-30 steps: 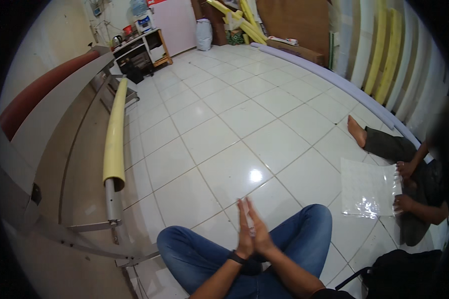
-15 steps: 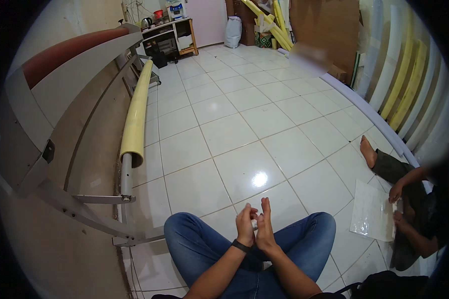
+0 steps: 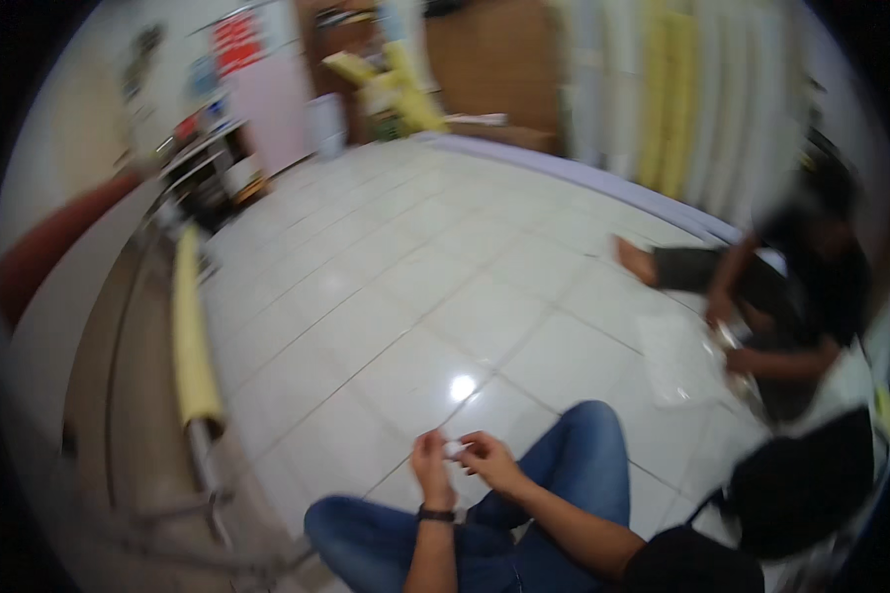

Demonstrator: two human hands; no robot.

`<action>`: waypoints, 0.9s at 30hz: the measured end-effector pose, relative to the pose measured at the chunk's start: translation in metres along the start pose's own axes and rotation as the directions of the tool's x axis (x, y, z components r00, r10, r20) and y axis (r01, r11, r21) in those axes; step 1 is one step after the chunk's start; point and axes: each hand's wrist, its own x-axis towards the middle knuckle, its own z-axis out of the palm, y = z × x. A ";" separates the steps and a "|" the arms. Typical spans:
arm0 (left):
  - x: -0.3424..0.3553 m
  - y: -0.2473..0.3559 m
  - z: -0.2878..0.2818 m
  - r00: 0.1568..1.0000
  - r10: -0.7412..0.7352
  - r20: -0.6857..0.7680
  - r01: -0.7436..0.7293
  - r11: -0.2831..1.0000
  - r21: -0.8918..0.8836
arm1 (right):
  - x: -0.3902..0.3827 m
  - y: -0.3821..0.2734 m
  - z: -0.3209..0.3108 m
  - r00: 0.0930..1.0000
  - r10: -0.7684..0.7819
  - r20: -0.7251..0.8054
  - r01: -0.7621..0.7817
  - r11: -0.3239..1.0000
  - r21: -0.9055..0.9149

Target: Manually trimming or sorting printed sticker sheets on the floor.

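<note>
A small white object (image 3: 453,450) sits between my two hands, above my crossed legs; blur hides its kind. My left hand (image 3: 432,468), with a dark band on its wrist, is closed against the object's left side. From the other side my right hand (image 3: 491,465) pinches it with thumb and fingertips. Blue jeans cover my knees (image 3: 588,465) on either side of my arms.
At right, a person (image 3: 811,257) sits on the tiled floor (image 3: 366,296) beside a clear plastic sheet or bag (image 3: 674,361). A black bag (image 3: 806,484) lies near my right. Along the left stands a metal frame with a yellow tube (image 3: 193,346); long rolls (image 3: 667,109) lean at the back right.
The view has swung to the right. My hands have gone from palms facing, fingers up, to both gripping the small white object. The other person's hands have shifted beside the plastic.
</note>
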 end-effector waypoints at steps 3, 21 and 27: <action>-0.004 0.002 0.008 0.999 0.049 0.017 -0.048 0.999 -0.006 | 0.015 0.026 -0.015 1.000 -0.014 -0.007 0.014 1.000 -0.015; -0.017 -0.052 -0.005 0.964 0.263 0.043 -0.263 0.911 0.318 | -0.011 0.049 -0.020 0.910 -0.297 -0.290 0.096 0.830 -0.549; -0.004 -0.061 -0.022 0.926 -0.335 0.177 0.277 0.917 0.288 | -0.053 0.001 -0.014 0.861 -0.198 -0.468 0.119 0.974 -0.192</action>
